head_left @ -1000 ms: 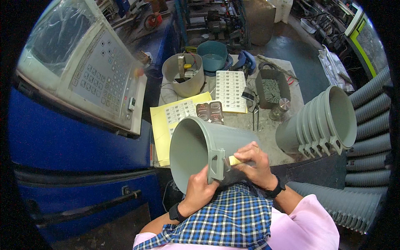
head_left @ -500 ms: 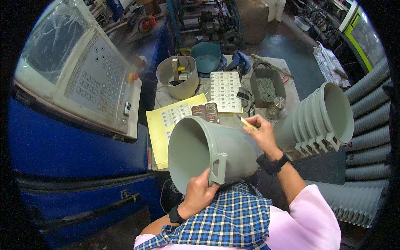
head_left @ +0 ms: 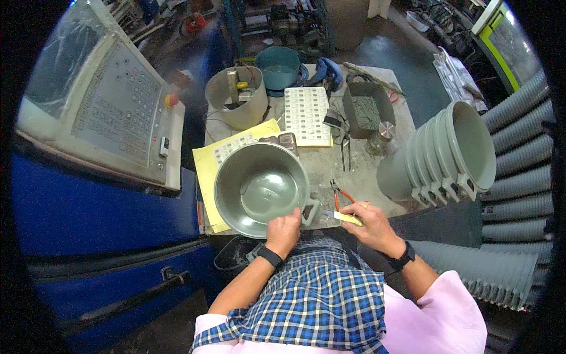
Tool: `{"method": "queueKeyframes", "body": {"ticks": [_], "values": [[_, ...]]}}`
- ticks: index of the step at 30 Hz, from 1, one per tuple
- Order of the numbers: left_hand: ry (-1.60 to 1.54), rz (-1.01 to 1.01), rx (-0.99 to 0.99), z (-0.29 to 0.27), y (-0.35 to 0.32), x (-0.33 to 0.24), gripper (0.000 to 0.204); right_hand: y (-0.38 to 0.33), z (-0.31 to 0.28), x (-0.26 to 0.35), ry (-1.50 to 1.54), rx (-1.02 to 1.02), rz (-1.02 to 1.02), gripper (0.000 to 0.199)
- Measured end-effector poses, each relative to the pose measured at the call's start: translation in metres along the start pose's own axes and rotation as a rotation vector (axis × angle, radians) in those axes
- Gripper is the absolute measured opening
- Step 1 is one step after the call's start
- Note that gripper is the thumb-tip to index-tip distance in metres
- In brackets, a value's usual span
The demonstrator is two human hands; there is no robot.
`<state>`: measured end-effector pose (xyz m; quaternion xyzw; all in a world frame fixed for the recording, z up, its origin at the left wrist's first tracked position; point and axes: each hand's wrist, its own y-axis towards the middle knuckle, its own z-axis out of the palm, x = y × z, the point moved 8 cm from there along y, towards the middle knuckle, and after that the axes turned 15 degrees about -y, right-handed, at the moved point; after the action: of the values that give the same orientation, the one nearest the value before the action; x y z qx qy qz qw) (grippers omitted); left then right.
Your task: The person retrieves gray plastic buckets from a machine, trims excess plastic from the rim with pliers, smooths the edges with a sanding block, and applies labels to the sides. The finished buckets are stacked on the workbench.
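A grey plastic bucket (head_left: 229, 189) sits at the table's front edge with its mouth facing up toward me, its inside and floor showing. My left hand (head_left: 284, 233) is closed over the near rim, beside the bucket's handle lug (head_left: 311, 212). Just right of that lug, my right hand (head_left: 374, 229) grips a yellow-handled knife (head_left: 346, 218), its blade pointing left at the lug, apparently a little short of it. Red-handled cutting pliers (head_left: 337, 193) lie on the table beyond the knife.
Nested grey buckets (head_left: 413, 165) lean at the right. Sticker sheets (head_left: 306, 118), a bin of grey scraps (head_left: 365, 97), a glass jar (head_left: 380, 140) and a tool-filled tub (head_left: 227, 103) cover the table's back. A machine control panel (head_left: 127, 106) stands left; ribbed grey stacks (head_left: 513, 183) fill the far right.
The bucket has tipped from lying on its side to mouth-up and shifted left. My right hand has come down from the bucket's far side to beside the lug, still holding the knife.
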<state>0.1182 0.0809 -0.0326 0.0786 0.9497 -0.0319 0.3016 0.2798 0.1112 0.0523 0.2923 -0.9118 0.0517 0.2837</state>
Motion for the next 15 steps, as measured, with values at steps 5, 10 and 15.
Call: {"method": "queueKeyframes", "body": {"ticks": [5,10,15], "values": [[0.067,-0.001,-0.004,0.022,-0.003,0.009,0.012,-0.011,0.029,-0.001,-0.175,0.156,0.012,0.026],[0.095,-0.013,0.024,0.029,-0.004,0.003,0.016,-0.001,0.028,0.016,-0.385,0.18,-0.094,0.022],[0.081,0.017,-0.004,0.036,-0.01,-0.003,0.016,0.009,0.036,0.028,-0.524,0.303,-0.167,0.012]]}}
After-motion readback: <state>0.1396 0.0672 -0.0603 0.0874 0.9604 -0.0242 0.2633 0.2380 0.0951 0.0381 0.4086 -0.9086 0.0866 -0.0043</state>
